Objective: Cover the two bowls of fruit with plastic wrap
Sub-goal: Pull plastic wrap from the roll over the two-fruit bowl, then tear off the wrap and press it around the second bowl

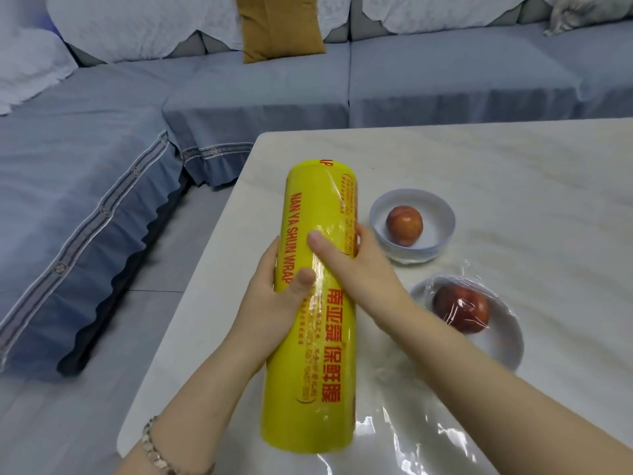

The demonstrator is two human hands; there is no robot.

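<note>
A large yellow roll of plastic wrap [317, 303] with red lettering is held above the table's left part, its long axis running away from me. My left hand [274, 299] grips its left side with the thumb on top. My right hand [349, 258] grips its right side, thumb pressed on the roll. To the right, the far white bowl [435, 246] holds a red fruit [404, 225] and looks uncovered. The near white bowl [496, 344] holds a red fruit [460, 308] under crinkled clear film. A loose sheet of film [428, 437] lies on the table under my right forearm.
The pale marble table [479, 159] ends at a rounded left edge by the roll. A blue-grey corner sofa [102, 186] wraps the left and far sides, with a mustard cushion [277, 25] and white covers. Grey floor tiles [171, 255] lie between the sofa and the table.
</note>
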